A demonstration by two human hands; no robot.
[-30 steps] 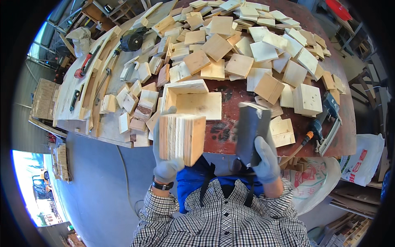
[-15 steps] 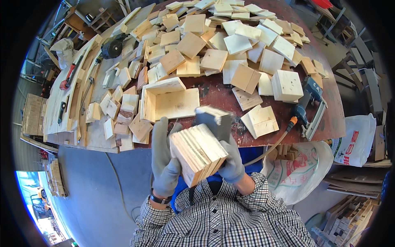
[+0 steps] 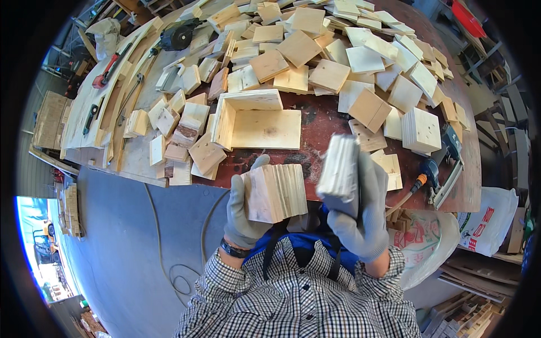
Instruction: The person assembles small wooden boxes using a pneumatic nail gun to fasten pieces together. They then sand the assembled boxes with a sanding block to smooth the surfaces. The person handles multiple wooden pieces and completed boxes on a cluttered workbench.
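My left hand point(image 3: 246, 208), in a grey glove, is closed around a small stack of wooden boards point(image 3: 276, 192), their layered edges facing up. To its right my right hand point(image 3: 366, 211), also gloved, grips a silvery-grey ridged block point(image 3: 339, 176); motion blurs it and its exact kind cannot be made out. The two held things are apart, above the near table edge. Just beyond them, an L-shaped assembly of pale plywood pieces point(image 3: 266, 133) rests on the dark red tabletop point(image 3: 304, 160).
A large heap of square wooden pieces point(image 3: 329, 76) covers the far table. At right lie a nail gun point(image 3: 442, 160) with a hose and a stacked wood block point(image 3: 421, 130). Long boards, a black tape reel point(image 3: 177, 37) and a red-handled tool point(image 3: 106, 73) are at left. White sacks point(image 3: 487, 217) stand right.
My hands have moved apart; the grey block has swung up and right, away from the board stack. The stack has turned and lowered slightly in my left hand. The view has shifted left.
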